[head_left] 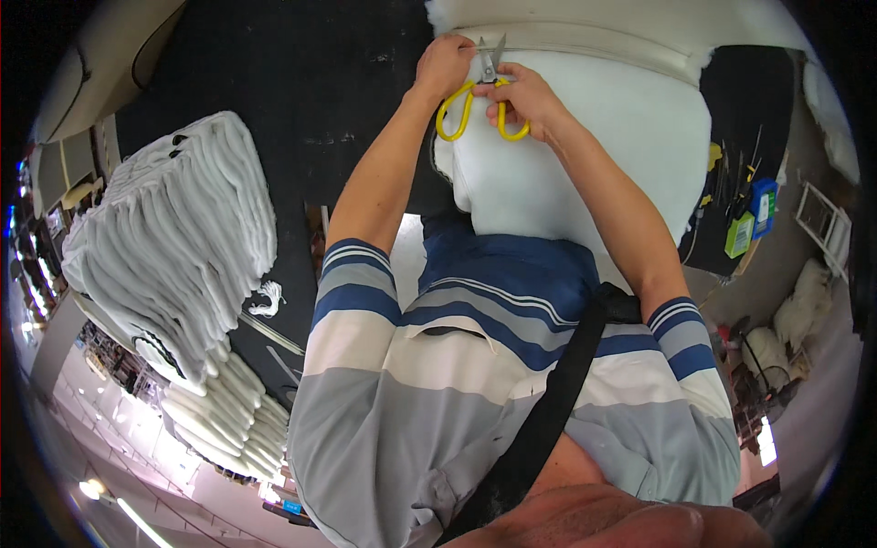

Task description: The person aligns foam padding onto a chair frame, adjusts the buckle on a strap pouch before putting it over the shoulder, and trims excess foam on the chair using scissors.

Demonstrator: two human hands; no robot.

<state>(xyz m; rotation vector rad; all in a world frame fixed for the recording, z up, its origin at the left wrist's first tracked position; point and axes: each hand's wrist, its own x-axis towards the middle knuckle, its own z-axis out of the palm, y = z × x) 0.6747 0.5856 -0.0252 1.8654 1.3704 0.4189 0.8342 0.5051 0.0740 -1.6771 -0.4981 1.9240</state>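
The right hand (525, 96) grips the yellow-handled steel scissors (486, 96) with blades open at the white padding's beige fabric edge (585, 46), which the left hand (445, 62) pinches taut for cutting.

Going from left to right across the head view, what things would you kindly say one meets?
Stack of white padding sheets → left hand → yellow-handled scissors → right hand → green and blue boxes → white frame.
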